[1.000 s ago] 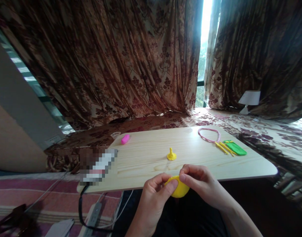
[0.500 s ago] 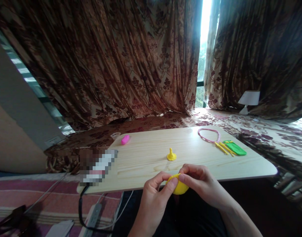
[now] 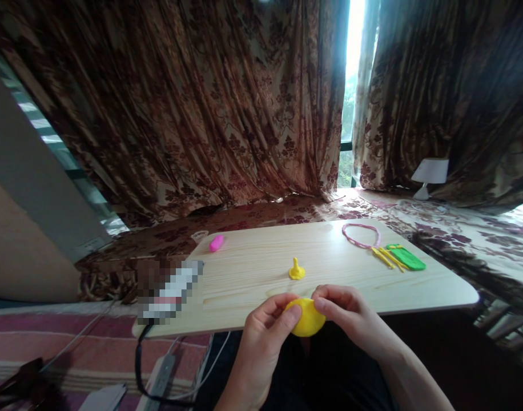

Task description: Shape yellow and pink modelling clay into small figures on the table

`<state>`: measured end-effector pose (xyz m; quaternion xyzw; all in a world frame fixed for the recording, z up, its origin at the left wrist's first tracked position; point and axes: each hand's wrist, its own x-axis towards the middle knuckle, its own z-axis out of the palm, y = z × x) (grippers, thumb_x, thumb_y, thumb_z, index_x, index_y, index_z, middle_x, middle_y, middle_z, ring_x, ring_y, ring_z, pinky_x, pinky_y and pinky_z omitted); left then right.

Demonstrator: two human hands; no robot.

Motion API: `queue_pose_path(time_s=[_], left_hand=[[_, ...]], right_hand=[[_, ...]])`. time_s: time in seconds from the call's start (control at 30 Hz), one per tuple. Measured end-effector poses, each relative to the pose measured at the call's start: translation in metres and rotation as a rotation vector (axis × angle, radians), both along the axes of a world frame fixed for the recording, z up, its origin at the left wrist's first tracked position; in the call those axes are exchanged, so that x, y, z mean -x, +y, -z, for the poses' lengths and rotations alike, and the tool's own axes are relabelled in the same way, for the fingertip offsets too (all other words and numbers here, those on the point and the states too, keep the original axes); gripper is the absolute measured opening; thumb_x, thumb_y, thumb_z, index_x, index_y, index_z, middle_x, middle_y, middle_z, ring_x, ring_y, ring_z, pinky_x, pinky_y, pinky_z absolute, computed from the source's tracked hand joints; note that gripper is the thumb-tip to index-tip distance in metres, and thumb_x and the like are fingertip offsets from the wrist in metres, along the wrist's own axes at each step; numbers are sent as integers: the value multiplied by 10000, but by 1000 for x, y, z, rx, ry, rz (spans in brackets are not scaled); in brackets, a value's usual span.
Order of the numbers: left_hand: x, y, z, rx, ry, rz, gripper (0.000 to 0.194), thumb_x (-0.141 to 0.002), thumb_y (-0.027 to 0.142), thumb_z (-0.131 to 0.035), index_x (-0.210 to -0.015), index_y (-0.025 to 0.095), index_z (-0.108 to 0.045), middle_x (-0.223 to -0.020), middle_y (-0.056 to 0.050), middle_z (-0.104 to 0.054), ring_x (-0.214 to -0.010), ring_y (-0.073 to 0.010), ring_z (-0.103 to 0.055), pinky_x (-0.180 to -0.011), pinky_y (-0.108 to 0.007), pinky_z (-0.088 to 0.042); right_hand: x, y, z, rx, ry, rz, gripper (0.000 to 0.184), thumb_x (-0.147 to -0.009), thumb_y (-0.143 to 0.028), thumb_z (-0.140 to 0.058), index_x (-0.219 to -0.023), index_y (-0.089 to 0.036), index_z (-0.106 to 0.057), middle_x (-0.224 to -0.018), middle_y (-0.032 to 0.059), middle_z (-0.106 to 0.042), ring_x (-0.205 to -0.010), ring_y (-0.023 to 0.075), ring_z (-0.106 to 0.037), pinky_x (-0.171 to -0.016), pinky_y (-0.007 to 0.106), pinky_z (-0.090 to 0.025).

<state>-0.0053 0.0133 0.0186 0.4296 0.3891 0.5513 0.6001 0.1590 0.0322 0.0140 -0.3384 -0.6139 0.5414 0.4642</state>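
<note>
A flat, round disc of yellow modelling clay (image 3: 308,319) is held up at the table's near edge. My left hand (image 3: 268,325) pinches its left side, thumb on the face and fingers behind. At the disc's upper right edge, my right hand (image 3: 349,314) pinches the rim between thumb and fingers. Just beyond the hands, a yellow clay piece (image 3: 296,270) stands upright on the table, with a wide base and a thin stem.
On the pale wooden table (image 3: 253,274) lie a pink clay lump (image 3: 216,243), a pink twisted ring (image 3: 361,225), yellow modelling tools (image 3: 385,257) and a green slab (image 3: 406,258). A blurred-out object (image 3: 171,291) with a black cable sits at left. A small lamp (image 3: 430,171) stands behind.
The fingers have shifted outward along the disc's edge, my left hand slightly left and my right hand slightly right. More of the disc's face now shows. The table things stay put.
</note>
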Motion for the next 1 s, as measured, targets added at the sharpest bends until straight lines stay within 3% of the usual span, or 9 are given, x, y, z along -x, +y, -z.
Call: queue_pose_path(time_s=[0.2, 0.37, 0.63, 0.8, 1.0], left_hand=[[1, 0, 1, -55, 119, -20, 194, -696, 290, -713, -824, 145, -731, -712, -31, -678, -723, -151, -574, -700, -240, -441], [-1, 1, 5, -19, 24, -46, 167, -684, 280, -724, -802, 162, -730, -724, -28, -688, -733, -153, -581, -705, -242, -445], [6, 0, 9, -40, 116, 120, 229, -719, 264, -708, -918, 152, -711, -753, -25, -658, -732, -131, -554, -683, -216, -436], [6, 0, 11, -30, 37, 103, 215, -754, 270, -677, -933, 152, -695, -804, -40, -664, -769, -136, -550, -743, -246, -436], [2, -3, 5, -16, 34, 122, 179, -746, 282, -677, -844, 133, -696, -709, -21, -638, -709, -124, -530, -695, -229, -417]], right_hand=[[0, -1, 1, -46, -22, 1, 277, -835, -408, -575, -745, -148, -602, -667, -11, -529, -605, 99, -445, -566, 206, -378], [0, -1, 2, -43, -49, 14, 314, -857, -430, -531, -750, -145, -608, -666, -7, -531, -602, 102, -449, -564, 212, -381], [0, -4, 2, -67, -52, 15, 281, -852, -399, -558, -734, -148, -601, -674, -11, -524, -609, 92, -440, -556, 204, -362], [-1, -3, 3, -38, -16, 22, 286, -885, -387, -513, -742, -151, -590, -662, -14, -508, -616, 94, -440, -576, 209, -369], [-3, -2, 3, -62, -8, -23, 297, -878, -373, -531, -706, -136, -578, -648, -13, -503, -606, 89, -431, -572, 211, -362]])
